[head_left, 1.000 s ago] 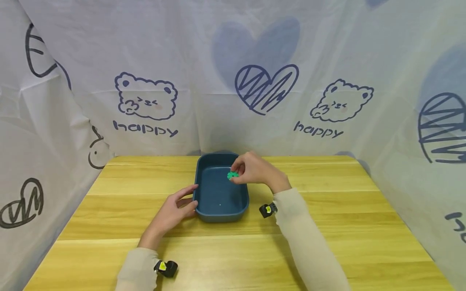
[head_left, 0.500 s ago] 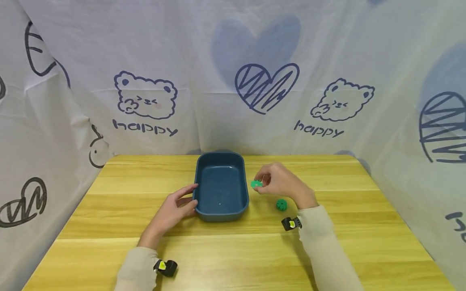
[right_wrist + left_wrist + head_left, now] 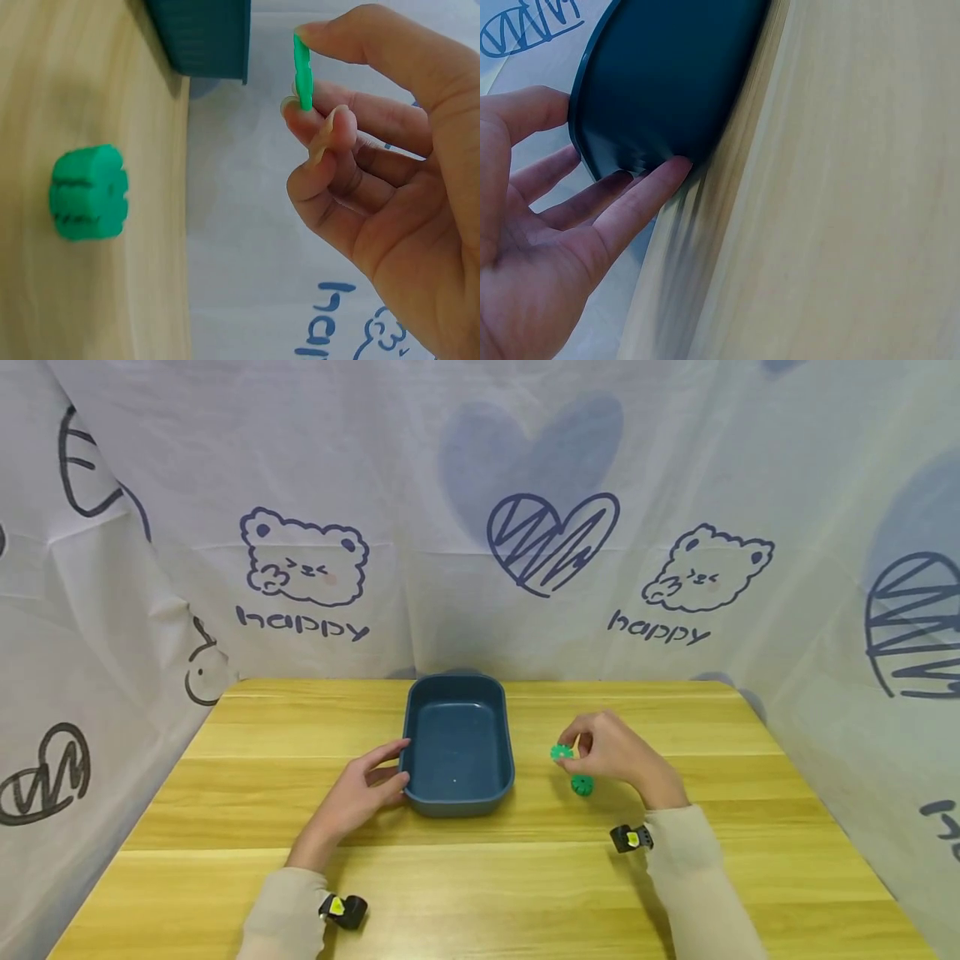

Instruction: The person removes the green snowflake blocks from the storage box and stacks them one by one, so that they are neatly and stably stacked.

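Note:
A dark blue rectangular bin (image 3: 457, 797) stands on the table in the head view. My left hand (image 3: 363, 787) rests against its left side, with fingers spread and tips at the rim and outer wall, as the left wrist view also shows. My right hand (image 3: 611, 752) pinches a green notched plastic disc (image 3: 561, 752) between thumb and fingertips, right of the bin. The right wrist view has the disc (image 3: 303, 73) edge-on and thin. Beneath that hand, a short stack of green notched discs (image 3: 90, 193) stands on the table.
The wood-grain table (image 3: 465, 893) reaches back to a white cloth (image 3: 450, 610) printed with bears and hearts, which hangs behind and on both sides. Small black cameras (image 3: 632, 837) are strapped at both wrists.
My right hand has carried the green disc from over the bin rightward and toward me, near the stack, which has come into view. My left hand and the bin have stayed put.

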The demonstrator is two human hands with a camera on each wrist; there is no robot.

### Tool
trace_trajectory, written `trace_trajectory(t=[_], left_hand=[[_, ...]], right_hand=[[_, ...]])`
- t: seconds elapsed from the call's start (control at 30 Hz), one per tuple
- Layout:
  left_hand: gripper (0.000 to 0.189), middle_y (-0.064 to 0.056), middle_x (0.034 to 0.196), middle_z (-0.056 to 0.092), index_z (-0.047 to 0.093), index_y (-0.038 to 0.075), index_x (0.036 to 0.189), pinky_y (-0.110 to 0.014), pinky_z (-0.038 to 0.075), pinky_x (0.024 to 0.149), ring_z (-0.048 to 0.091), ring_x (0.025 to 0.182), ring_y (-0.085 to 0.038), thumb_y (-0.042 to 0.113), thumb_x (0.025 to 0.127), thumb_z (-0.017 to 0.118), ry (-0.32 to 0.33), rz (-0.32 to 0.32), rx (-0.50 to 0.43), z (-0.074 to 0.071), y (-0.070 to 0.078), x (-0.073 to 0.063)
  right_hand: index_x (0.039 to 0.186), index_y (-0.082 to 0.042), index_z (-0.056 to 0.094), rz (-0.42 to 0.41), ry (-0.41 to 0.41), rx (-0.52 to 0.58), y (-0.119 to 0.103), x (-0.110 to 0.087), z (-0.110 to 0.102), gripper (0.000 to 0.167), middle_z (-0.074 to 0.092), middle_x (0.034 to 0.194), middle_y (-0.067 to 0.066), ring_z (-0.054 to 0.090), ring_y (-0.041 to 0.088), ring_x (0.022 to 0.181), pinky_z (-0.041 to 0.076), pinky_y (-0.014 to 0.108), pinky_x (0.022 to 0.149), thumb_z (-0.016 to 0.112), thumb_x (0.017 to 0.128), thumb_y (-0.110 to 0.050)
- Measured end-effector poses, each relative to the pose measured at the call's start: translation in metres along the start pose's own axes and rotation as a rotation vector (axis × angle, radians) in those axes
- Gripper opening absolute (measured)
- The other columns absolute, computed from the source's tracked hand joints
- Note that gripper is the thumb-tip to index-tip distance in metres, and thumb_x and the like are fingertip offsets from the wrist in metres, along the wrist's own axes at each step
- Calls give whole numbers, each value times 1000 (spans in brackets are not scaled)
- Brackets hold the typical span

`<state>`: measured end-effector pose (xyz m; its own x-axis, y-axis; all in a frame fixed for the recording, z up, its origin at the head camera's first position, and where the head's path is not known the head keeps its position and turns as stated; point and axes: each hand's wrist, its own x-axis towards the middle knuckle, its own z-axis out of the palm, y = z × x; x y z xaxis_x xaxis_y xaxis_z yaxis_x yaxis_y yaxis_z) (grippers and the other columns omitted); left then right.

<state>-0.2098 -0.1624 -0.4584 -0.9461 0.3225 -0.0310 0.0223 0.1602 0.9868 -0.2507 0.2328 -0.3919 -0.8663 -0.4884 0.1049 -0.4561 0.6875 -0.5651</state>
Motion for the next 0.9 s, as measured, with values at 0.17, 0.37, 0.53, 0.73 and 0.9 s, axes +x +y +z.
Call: trace_trajectory(t=[0.17, 0.37, 0.53, 0.73, 0.9], left_hand=[[59, -25, 163, 35, 39, 6, 158, -40, 63, 96, 49, 141, -47, 11, 104, 61, 3, -6, -3, 0, 0, 0], [58, -24, 163, 36, 42, 9, 158, -39, 63, 96, 50, 141, -46, 12, 103, 62, 6, -13, 3, -1, 0, 0], [59, -24, 163, 36, 40, 7, 158, -39, 63, 96, 50, 141, -47, 12, 103, 62, -1, -5, 0, 0, 0, 0], [59, -25, 163, 35, 40, 6, 158, -38, 63, 95, 50, 141, -47, 12, 103, 62, -1, -2, 4, 0, -1, 1], [59, -25, 163, 35, 40, 6, 158, -40, 63, 96, 49, 141, -48, 11, 103, 61, 0, -1, -2, 0, -1, 0]], right_hand=[[95, -4, 78, 27, -2, 9, 9, -7, 3, 17, 66, 72, -1, 56, 9, 61, 51, 22, 56, 81, 83, -16], [97, -3, 78, 52, -13, 26, 17, -13, 5, 19, 70, 76, 0, 61, 10, 64, 55, 23, 58, 82, 82, -14], [97, -3, 78, 55, -7, 5, 24, -19, 6, 18, 71, 77, 0, 62, 8, 66, 56, 22, 60, 82, 82, -14], [97, -3, 78, 62, 1, -15, 33, -26, 7, 19, 72, 82, 2, 62, 7, 68, 57, 21, 62, 82, 84, -15], [97, -1, 79, 61, 3, -47, 39, -29, 9, 20, 74, 85, 5, 62, 6, 69, 57, 20, 62, 84, 83, -16]])
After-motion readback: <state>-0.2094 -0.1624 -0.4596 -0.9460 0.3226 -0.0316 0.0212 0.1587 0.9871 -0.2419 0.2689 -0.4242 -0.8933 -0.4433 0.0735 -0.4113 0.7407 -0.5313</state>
